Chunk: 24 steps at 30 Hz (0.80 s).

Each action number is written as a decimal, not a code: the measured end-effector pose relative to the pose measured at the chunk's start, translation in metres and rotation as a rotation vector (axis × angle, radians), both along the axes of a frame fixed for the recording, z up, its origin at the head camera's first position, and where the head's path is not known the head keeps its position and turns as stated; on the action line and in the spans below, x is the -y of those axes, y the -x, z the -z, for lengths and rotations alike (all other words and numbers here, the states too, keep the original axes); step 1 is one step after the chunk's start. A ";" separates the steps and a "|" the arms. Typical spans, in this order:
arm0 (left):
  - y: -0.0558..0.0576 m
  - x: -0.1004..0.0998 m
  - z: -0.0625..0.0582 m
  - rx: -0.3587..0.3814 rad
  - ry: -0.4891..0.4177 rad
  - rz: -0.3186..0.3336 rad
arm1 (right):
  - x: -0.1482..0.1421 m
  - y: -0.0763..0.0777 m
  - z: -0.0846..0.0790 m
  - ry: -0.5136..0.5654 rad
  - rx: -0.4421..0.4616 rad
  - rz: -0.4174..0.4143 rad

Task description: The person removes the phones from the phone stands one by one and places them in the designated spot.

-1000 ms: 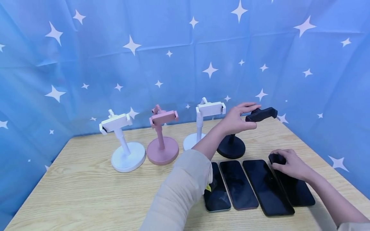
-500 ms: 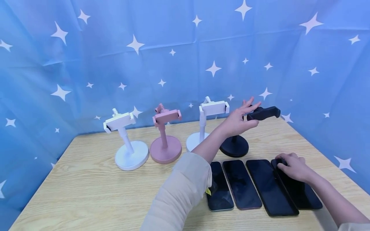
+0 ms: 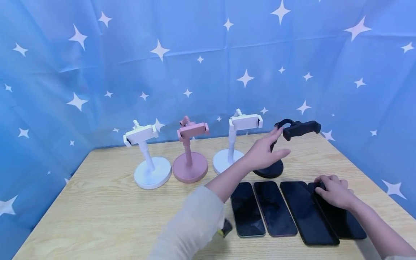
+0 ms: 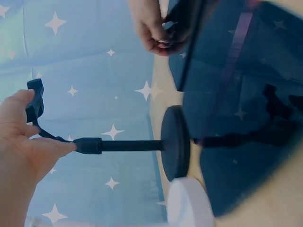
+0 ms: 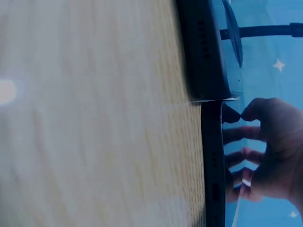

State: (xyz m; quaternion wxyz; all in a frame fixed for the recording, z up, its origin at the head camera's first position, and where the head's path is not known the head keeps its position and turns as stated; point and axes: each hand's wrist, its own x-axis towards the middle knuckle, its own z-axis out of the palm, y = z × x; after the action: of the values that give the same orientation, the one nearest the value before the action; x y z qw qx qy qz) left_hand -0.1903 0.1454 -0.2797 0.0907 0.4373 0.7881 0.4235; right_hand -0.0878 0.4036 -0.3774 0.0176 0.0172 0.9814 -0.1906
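Note:
In the head view, my left hand (image 3: 262, 153) is beside the black phone stand (image 3: 300, 130), thumb and fingers spread. The left wrist view lines its fingertips up with the stand's clamp and pole; whether they touch cannot be told. My right hand (image 3: 334, 191) is at the far end of the rightmost smartphone (image 3: 347, 224), which lies flat with its dark screen up. Its thumb and fingers curl about that end, as the right wrist view shows too. Immediately left of it lies another black smartphone (image 3: 308, 213).
Two more smartphones (image 3: 248, 213) lie in the same row. Behind stand a white phone stand (image 3: 152, 173), a pink phone stand (image 3: 190, 168) and a second white phone stand (image 3: 246, 122), partly behind my left arm. A starred blue curtain (image 3: 195, 29) backs the wooden table (image 3: 97, 216).
My left hand has come away from the black stand's clamp and dropped lower, its fingers straighter. The right hand stays at the rightmost smartphone's far end. The whole head view has shifted slightly.

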 end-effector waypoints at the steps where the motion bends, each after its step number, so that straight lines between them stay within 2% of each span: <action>1: -0.004 0.010 0.002 -0.023 0.044 0.019 | -0.001 0.000 0.000 0.000 0.005 0.005; 5: -0.019 0.058 0.014 -0.098 0.177 0.101 | -0.005 0.000 -0.001 -0.011 -0.014 -0.007; 7: -0.027 0.084 0.019 -0.100 0.226 0.098 | -0.008 0.000 -0.001 -0.029 -0.033 -0.023; 11: -0.038 0.131 0.027 -0.068 0.263 0.011 | -0.017 -0.003 0.000 -0.083 -0.077 -0.056; 15: -0.042 0.167 0.030 -0.023 0.254 -0.105 | -0.025 -0.006 0.001 -0.105 -0.100 -0.079; 19: -0.043 0.191 0.033 -0.004 0.215 -0.195 | -0.030 -0.006 0.001 -0.120 -0.097 -0.086; 24: -0.045 0.204 0.035 0.012 0.195 -0.279 | -0.026 -0.008 -0.008 -0.211 -0.096 -0.070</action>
State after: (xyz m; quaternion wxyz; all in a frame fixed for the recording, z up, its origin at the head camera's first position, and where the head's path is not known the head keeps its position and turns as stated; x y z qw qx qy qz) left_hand -0.1454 -0.0588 -0.3150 0.0777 0.3100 0.8780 0.3563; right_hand -0.0799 0.4293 -0.3690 -0.0249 -0.0247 0.9957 -0.0860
